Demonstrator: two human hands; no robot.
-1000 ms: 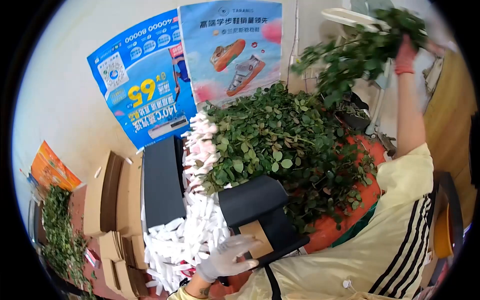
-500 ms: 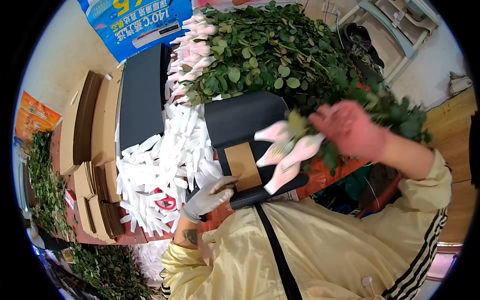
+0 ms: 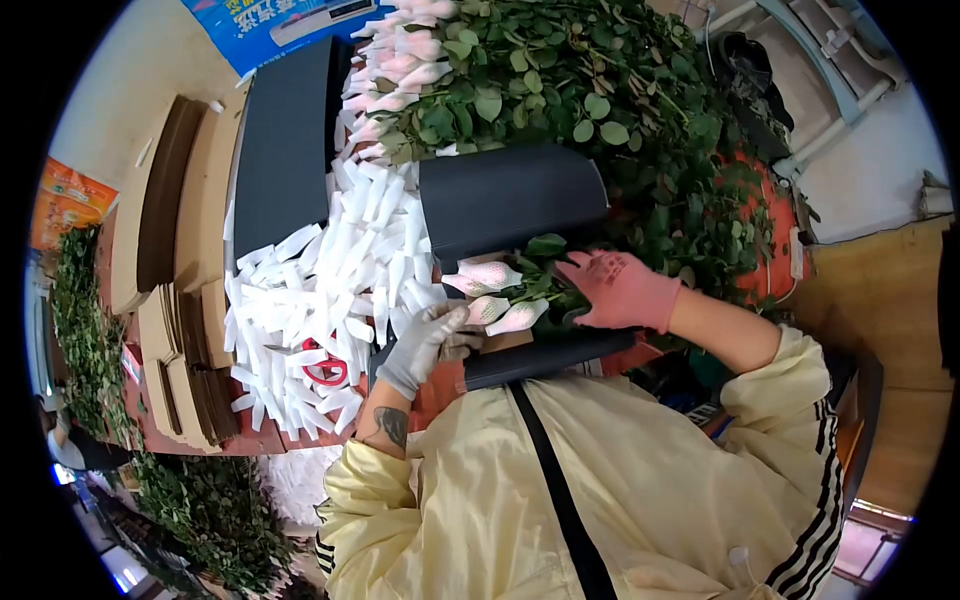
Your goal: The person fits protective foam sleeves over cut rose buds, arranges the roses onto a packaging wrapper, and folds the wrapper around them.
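Since half a second ago, the bunch of sleeved flowers (image 3: 490, 273) has come leftward and the right hand (image 3: 622, 290) with it, while the left hand (image 3: 428, 348) has risen to meet the heads. From my remote view, the pink-gloved right hand has its fingers spread around the leafy stems; I cannot tell how firmly it grips. The white-gloved left hand is partly curled, fingertips just beside the lowest left head, and I cannot make out whether it pinches it. I see the bunch between the two hands, over brown cardboard (image 3: 505, 342), between the raised black panel (image 3: 515, 200) and the near black flap (image 3: 548, 360). White paper-like strips (image 3: 310, 285) heap left of it on the red surface (image 3: 432, 396), and leafy stems (image 3: 610, 80) are piled beyond the panel.
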